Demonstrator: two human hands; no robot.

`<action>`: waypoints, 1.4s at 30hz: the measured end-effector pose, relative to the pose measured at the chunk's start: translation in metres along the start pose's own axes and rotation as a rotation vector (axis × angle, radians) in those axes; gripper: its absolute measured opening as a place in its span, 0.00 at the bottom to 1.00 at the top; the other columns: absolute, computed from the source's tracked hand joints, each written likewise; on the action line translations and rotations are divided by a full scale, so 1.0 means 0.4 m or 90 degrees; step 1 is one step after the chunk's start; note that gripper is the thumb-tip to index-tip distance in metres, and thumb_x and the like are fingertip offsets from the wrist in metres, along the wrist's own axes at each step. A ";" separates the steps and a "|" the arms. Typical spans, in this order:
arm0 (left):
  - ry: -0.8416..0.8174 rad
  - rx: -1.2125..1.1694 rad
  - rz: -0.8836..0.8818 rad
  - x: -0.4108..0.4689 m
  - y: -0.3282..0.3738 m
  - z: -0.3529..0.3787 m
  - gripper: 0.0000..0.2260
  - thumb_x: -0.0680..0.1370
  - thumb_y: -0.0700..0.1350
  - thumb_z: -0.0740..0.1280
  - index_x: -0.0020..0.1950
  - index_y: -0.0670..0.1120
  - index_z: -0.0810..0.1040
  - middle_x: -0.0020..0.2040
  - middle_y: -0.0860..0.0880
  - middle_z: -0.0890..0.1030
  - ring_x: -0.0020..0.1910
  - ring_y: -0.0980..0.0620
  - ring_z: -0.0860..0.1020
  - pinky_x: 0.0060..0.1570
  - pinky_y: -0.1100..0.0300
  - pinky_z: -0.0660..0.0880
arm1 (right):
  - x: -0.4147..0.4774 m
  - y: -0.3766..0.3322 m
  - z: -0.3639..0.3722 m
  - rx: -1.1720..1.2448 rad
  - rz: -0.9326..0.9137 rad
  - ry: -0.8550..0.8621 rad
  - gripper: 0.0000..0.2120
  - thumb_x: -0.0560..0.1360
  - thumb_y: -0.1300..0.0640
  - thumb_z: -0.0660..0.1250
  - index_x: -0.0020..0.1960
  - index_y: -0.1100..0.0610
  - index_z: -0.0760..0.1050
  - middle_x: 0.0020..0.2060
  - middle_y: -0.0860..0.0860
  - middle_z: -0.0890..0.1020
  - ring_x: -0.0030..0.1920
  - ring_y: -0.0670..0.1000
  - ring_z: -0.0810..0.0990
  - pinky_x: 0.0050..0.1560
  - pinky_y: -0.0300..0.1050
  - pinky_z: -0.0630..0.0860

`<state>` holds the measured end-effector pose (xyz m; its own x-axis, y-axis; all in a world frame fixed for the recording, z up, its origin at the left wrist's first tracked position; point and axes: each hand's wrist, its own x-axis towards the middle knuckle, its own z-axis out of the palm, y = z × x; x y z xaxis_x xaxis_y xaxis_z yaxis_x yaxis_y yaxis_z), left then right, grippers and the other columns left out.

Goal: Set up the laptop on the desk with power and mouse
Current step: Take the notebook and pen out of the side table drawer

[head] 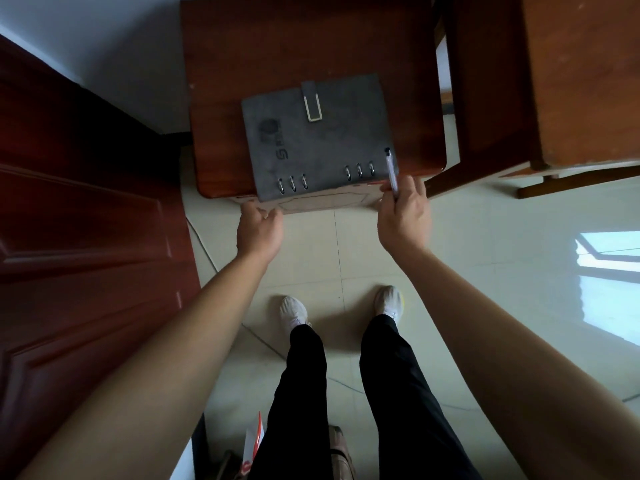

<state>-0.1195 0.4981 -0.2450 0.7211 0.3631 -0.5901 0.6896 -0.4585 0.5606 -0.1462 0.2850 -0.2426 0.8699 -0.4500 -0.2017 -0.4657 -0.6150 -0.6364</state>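
A pale flat laptop (325, 202) lies on a small dark wooden table (277, 46), its front edge sticking out past the table's edge. A grey ring-bound notebook (322, 140) with a strap clasp rests on top and hides most of it. My left hand (259, 226) grips the laptop's front left corner. My right hand (403, 216) is at the front right corner, holding a clear pen (391, 171) with a black cap that points up over the notebook. No mouse or power adapter is visible.
A dark red door (69, 220) stands at the left. A larger wooden desk (571, 81) with angled legs is at the right. A thin cable (204, 244) runs over the pale tiled floor. A bag and red-white papers (252, 441) lie by my feet.
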 end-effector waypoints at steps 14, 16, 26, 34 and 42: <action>0.165 0.212 0.223 0.070 0.120 0.002 0.32 0.79 0.57 0.61 0.78 0.42 0.58 0.72 0.39 0.68 0.69 0.36 0.65 0.66 0.45 0.63 | 0.208 -0.129 0.025 -0.241 -0.118 -0.040 0.24 0.81 0.53 0.58 0.75 0.57 0.61 0.67 0.61 0.69 0.65 0.62 0.69 0.56 0.57 0.72; 0.133 0.197 0.199 0.081 0.142 0.014 0.34 0.79 0.59 0.60 0.79 0.44 0.55 0.75 0.40 0.65 0.72 0.36 0.61 0.68 0.45 0.61 | 0.198 -0.145 0.046 -0.268 -0.109 -0.069 0.28 0.81 0.52 0.57 0.79 0.55 0.55 0.70 0.61 0.67 0.67 0.63 0.66 0.59 0.58 0.70; 0.175 0.186 0.163 -0.027 0.057 0.052 0.33 0.77 0.58 0.65 0.78 0.50 0.59 0.70 0.41 0.64 0.66 0.38 0.65 0.59 0.43 0.68 | 0.069 -0.112 0.044 -0.194 -0.022 -0.073 0.30 0.82 0.49 0.55 0.80 0.56 0.51 0.70 0.58 0.64 0.67 0.62 0.64 0.64 0.62 0.65; 0.096 -0.102 0.023 0.038 0.086 0.032 0.36 0.76 0.59 0.66 0.78 0.46 0.58 0.73 0.41 0.59 0.70 0.44 0.67 0.61 0.63 0.63 | 0.122 -0.109 0.016 -0.014 0.169 -0.131 0.25 0.82 0.48 0.54 0.77 0.55 0.61 0.69 0.62 0.65 0.67 0.66 0.65 0.69 0.55 0.61; -0.154 -0.359 -0.182 -0.092 0.094 -0.120 0.20 0.73 0.61 0.67 0.62 0.55 0.80 0.60 0.50 0.82 0.57 0.48 0.81 0.54 0.48 0.80 | 0.034 -0.095 -0.137 0.281 0.368 -0.274 0.25 0.81 0.43 0.56 0.73 0.54 0.66 0.67 0.56 0.74 0.65 0.58 0.73 0.66 0.56 0.72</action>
<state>-0.1170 0.5066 -0.1741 0.5155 0.1846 -0.8368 0.8278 0.1452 0.5420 -0.1255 0.2667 -0.1807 0.5423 -0.2751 -0.7939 -0.8280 -0.0144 -0.5606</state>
